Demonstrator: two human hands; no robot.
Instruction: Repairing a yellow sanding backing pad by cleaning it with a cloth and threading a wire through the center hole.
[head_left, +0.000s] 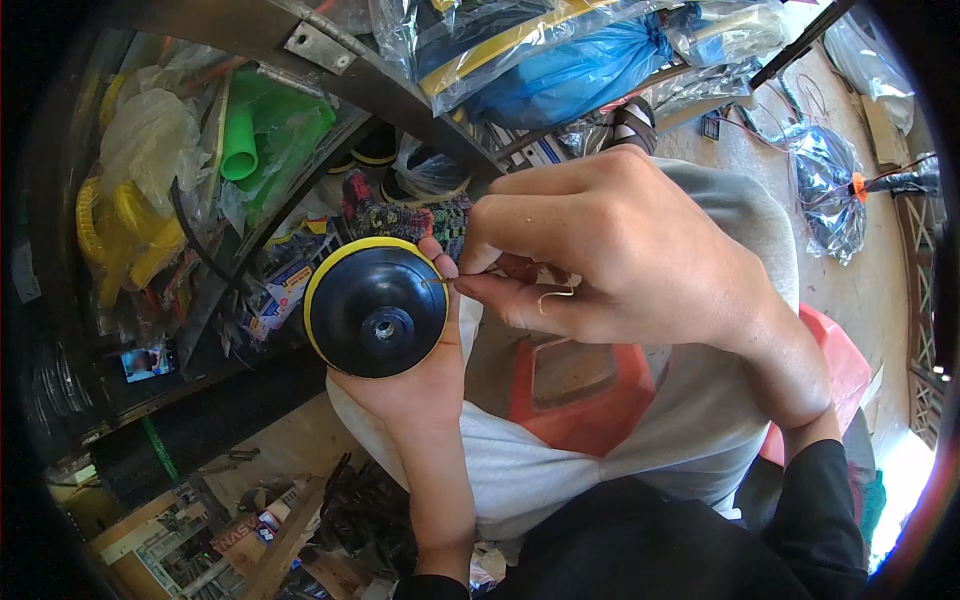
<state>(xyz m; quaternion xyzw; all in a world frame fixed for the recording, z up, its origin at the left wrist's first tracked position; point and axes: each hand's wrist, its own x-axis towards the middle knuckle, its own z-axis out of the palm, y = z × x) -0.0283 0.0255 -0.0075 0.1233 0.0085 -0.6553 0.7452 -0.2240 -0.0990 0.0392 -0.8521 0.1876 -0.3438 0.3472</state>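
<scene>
My left hand (416, 394) lies palm up under a round backing pad (352, 289), black with a yellow rim and a threaded metal hole in its raised hub. Its fingertips show past the pad's right edge. Above and to the right, my right hand (600, 247) pinches a thin, tan strand (556, 295) between thumb and forefinger. One end of the strand reaches over the pad's right side, and a curled end hangs below the fingers. Whether the strand is wire or fibre cannot be told, nor whether it touches the pad.
A red plastic stool (581, 435) shows between my grey-trousered legs. To the left, a dark metal-framed rack (300, 172) holds bagged goods and a green tube (240, 146). A blue plastic bag (570, 75) lies ahead. A small lit screen (146, 363) stands at left; wood scraps lie below.
</scene>
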